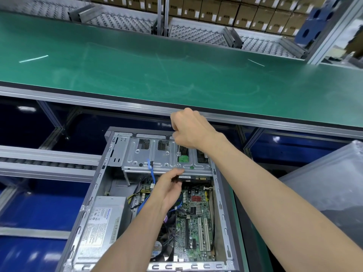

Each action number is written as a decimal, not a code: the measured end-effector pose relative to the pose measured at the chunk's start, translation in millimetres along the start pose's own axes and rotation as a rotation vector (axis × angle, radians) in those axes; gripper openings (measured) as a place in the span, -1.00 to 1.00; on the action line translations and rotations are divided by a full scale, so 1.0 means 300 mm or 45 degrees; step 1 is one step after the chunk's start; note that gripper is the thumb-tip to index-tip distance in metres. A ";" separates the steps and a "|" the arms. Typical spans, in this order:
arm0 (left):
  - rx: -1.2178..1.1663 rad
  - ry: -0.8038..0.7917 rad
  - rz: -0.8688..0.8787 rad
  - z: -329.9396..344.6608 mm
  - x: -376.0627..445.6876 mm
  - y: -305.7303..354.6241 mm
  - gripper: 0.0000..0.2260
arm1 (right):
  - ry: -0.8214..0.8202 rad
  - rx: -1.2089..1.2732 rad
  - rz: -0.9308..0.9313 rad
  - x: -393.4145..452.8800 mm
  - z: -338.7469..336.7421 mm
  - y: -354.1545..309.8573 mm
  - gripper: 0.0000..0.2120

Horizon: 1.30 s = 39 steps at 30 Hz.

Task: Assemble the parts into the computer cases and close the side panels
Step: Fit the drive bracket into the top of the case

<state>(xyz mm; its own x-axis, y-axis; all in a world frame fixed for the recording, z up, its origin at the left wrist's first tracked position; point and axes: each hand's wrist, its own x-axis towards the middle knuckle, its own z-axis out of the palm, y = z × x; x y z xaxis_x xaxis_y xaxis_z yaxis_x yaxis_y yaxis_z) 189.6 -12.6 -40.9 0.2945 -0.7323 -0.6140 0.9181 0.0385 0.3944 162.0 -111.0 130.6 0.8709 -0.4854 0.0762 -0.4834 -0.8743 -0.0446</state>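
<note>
A: Hands first, quick. Left hand (169,185)?

B: Reaches into the open computer case (149,203), fingers curled, pinching the end of a dark drive (191,178) that sits just under the metal drive cage (157,154). Forearm comes up from the bottom edge.

A: Right hand (188,130)?

B: Arm stretched in from the right, wrist bent, hand fisted over the cage's far edge. Fingers curled around something thin; can't tell what it is.

A: Case position?

B: Lying on its side, side panel off, below and in front of the green counter (176,65), near its aluminium front rail.

A: Materials?

B: Cage is stamped silver sheet metal with rectangular cutouts and round dimples. Green circuit board (196,222) inside, with white slots and a small finned heatsink. Boxy grey power supply (104,222) with a printed label at left. Blue flat cable (152,173) hangs off the cage. Counter is smooth, scuffed matte green.

A: Background?

B: Cardboard boxes (216,10) stacked in rows, beyond metal roller tracks (196,34).
</note>
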 end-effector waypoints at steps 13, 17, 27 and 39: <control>0.027 0.006 -0.007 0.005 -0.016 0.005 -0.92 | 0.048 -0.126 0.099 -0.002 0.003 0.012 -0.75; 0.023 0.002 -0.003 0.006 -0.018 0.006 -0.91 | -0.101 0.059 0.030 -0.006 -0.021 0.019 -0.84; 0.037 -0.017 -0.009 0.004 -0.017 0.005 -0.87 | -0.111 0.033 0.043 0.000 -0.021 0.010 -0.85; 0.021 -0.015 -0.006 0.000 -0.007 0.005 -0.92 | -0.161 0.085 -0.001 0.016 -0.019 0.015 -0.78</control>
<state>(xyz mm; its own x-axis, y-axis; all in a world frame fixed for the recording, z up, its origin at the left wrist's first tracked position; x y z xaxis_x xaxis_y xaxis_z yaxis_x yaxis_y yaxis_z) 190.4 -10.8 -39.0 0.2870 -0.7405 -0.6077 0.9149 0.0239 0.4029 163.5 -117.4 136.4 0.8774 -0.4772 -0.0499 -0.4797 -0.8704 -0.1110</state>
